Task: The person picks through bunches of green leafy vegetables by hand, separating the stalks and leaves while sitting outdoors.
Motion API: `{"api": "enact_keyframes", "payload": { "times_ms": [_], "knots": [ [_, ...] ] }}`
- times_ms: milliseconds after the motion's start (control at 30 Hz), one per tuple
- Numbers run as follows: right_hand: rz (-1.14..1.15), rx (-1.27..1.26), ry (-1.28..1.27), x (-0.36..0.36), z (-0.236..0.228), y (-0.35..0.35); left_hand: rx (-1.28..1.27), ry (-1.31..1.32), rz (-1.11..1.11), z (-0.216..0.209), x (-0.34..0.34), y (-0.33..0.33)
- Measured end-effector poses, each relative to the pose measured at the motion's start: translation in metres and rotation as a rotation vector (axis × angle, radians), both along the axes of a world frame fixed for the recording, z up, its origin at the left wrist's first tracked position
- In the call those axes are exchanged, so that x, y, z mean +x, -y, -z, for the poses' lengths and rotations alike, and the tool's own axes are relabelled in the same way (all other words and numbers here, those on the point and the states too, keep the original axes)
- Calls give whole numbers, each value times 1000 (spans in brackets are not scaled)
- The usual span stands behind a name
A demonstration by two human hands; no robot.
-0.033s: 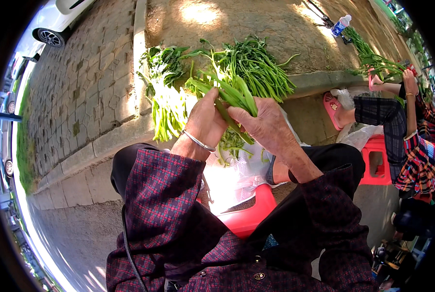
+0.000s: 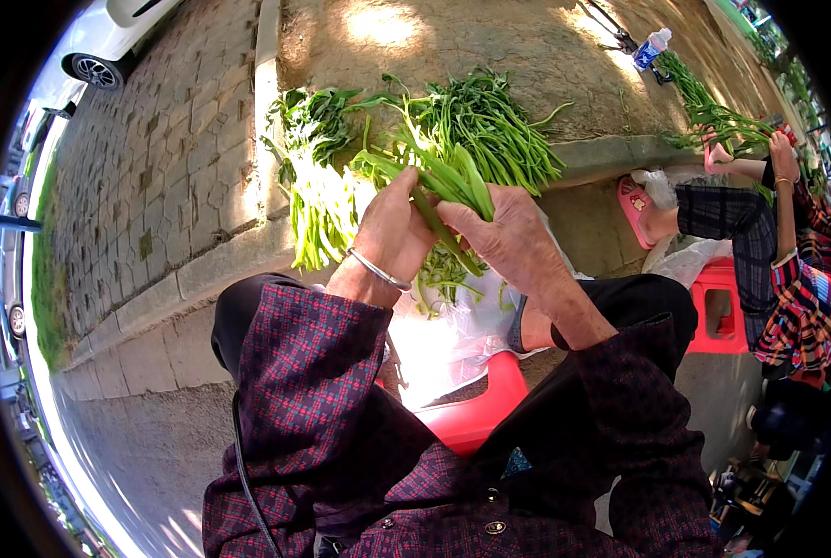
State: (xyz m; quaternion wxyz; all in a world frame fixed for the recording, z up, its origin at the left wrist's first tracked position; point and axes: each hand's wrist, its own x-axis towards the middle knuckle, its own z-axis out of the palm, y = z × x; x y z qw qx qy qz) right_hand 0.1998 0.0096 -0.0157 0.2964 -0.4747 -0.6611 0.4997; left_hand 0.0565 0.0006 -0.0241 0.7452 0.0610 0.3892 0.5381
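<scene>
A white car [image 2: 108, 42] with a spoked wheel [image 2: 97, 72] stands at the upper left, beside interlocking paving stones [image 2: 169, 139] edged by a pale curb [image 2: 265, 84]. Green grass [image 2: 51, 279] lines the far left. At the upper right is a blue-labelled plastic bottle [image 2: 652, 49]; below it, a co-worker's checked trousers [image 2: 727, 214], pink slipper [image 2: 631, 212] and a red plastic stool [image 2: 720, 272].
</scene>
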Motion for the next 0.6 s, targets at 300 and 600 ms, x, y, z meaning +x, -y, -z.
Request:
{"api": "enact_keyframes", "payload": {
  "times_ms": [300,600],
  "knots": [
    [-114,-212,-169,-4,-4,3,161,45,189,16,-17,0],
    [88,-302,-375,5,-8,-9,58,-696,16,-22,-20,3]
  ]
}}
